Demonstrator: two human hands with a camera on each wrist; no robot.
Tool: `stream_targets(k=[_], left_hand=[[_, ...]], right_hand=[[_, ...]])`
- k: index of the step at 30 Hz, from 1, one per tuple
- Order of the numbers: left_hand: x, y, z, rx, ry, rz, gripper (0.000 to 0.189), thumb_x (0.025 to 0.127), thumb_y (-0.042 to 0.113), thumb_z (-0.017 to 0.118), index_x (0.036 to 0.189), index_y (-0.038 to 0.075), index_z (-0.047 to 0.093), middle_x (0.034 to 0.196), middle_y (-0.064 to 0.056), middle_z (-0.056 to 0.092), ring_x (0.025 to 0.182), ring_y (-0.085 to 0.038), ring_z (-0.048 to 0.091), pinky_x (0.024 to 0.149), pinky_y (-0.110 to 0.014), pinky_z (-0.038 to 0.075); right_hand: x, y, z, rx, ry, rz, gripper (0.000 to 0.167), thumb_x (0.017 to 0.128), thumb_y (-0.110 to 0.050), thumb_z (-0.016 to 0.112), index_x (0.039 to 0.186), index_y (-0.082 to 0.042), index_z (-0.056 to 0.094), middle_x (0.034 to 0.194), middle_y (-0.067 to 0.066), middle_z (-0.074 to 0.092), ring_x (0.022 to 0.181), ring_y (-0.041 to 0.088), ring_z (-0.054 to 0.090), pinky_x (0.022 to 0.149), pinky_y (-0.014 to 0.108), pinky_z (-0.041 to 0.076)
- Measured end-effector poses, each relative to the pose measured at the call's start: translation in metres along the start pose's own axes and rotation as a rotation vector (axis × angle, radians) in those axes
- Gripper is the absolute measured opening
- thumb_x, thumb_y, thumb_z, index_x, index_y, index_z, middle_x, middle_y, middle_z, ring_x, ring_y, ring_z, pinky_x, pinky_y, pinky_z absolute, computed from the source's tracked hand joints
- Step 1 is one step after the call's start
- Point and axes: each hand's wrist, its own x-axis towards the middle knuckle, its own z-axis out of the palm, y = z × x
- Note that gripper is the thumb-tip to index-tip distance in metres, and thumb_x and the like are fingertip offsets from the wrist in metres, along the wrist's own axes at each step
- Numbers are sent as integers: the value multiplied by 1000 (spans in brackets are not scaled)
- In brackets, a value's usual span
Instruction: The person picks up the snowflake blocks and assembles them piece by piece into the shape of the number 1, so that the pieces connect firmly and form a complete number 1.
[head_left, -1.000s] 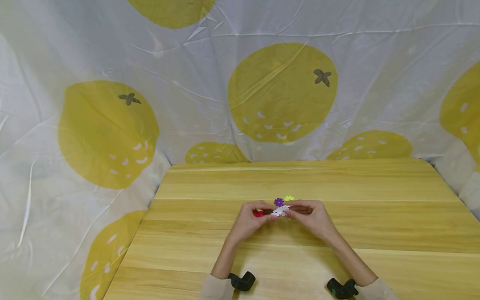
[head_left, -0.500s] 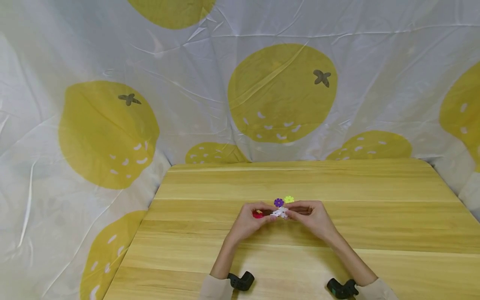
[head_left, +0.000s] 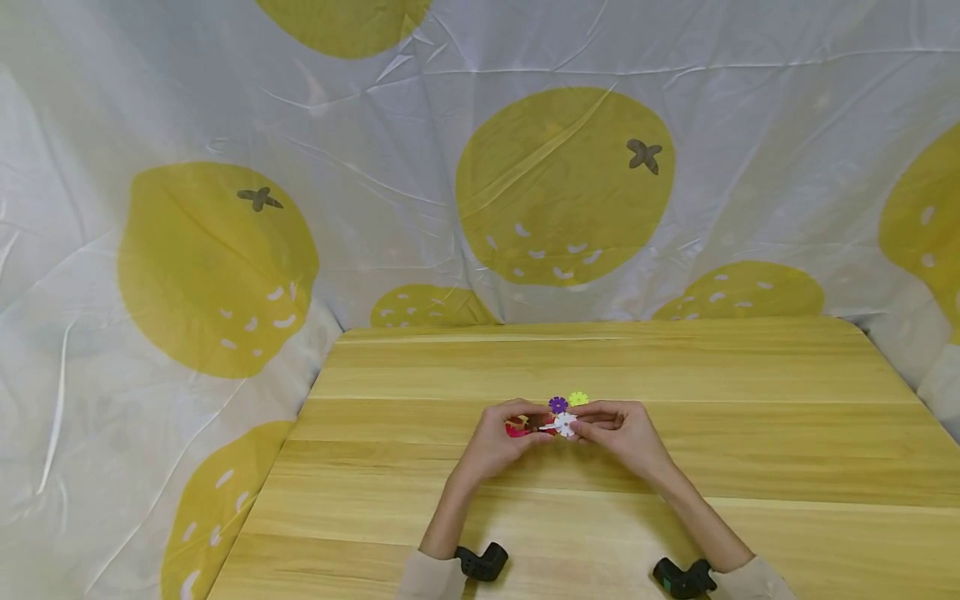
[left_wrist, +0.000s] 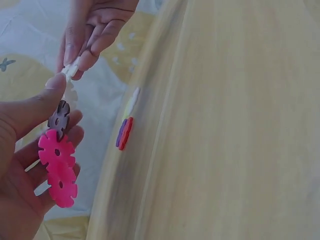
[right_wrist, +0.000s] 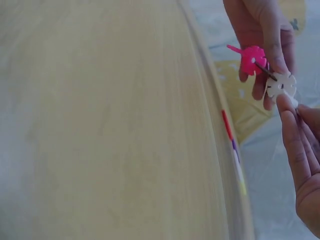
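Observation:
In the left wrist view, my left hand [head_left: 501, 437] holds a chain of notched snowflake discs. Two pink discs [left_wrist: 61, 184] lead to a dark brown disc [left_wrist: 59, 120], then to a white disc [left_wrist: 71, 95] beside the thumb. Opposite it, my right hand [head_left: 630, 435] pinches another white disc [left_wrist: 73, 67] between thumb and fingers. The two white discs [right_wrist: 281, 86] meet between the hands; fingertips hide whether their slots are joined. Both hands are raised above the table.
Loose discs lie on the wooden table [head_left: 600, 358] beyond the hands: purple [head_left: 557, 405], yellow-green [head_left: 578, 398], red [left_wrist: 126, 134] and white [left_wrist: 134, 100]. A lemon-print cloth [head_left: 412, 167] hangs behind. Black wrist cameras [head_left: 483, 562] sit near both sleeves.
The white disc at my right fingertips has turned to face the head camera. More red shows between the hands. Both arms stay almost where they were.

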Motion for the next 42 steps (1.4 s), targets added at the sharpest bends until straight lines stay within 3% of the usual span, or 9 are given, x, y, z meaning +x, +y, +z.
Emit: stream_targets(k=[5,8,14,25,33,37,42], left_hand=[[1,2,6,64,42,112,36,85,11,86,119,6,77,118,-4,77,113,-20,68,97,-32,56],[1,4,10,82,64,171,37,83,10,86,119,5,77,116,-7,77,112,-23,69,97,-33,56],[1,4,16,69,96,205,38,82,11,87,119,7,77,114,-7,78,108,-22,70,92,-28,58],[1,0,15,-10,101,185,32,84,8,84,115,7,79,111,-8,79,103,-23,73,88,-28,59],[1,-5,6,-35,102,94,27,85,10,84,112,9,80,108,-5,79,93,-15,70,78,-21,55],[0,-9,-1,-31,113,45,28,84,10,86,112,9,81,105,-4,79,86,-9,65,73,-19,53],[0,-14,-8,-28,103,3,28,85,11,85,113,10,80,105,-5,79,84,-7,64,72,-19,54]], right_hand=[[0,0,2,9,0,-5,29,94,-8,76,116,10,73,107,30,75,85,16,79,78,38,64],[-1,0,4,24,0,-4,29,94,-8,75,116,11,72,108,31,74,86,15,79,79,39,63],[-1,-1,7,49,19,5,29,93,-6,76,115,13,72,108,31,74,86,12,79,78,39,63],[0,-1,12,91,23,35,32,93,-6,76,118,13,70,110,28,75,88,14,79,81,38,63],[4,2,10,108,-2,61,33,97,-8,73,120,15,68,113,29,74,93,19,79,85,39,62],[6,3,7,55,36,90,36,94,-10,76,120,14,68,116,31,73,98,26,78,86,39,62],[10,4,6,-94,73,93,29,91,-6,78,116,8,73,114,26,75,95,18,78,80,29,63]])
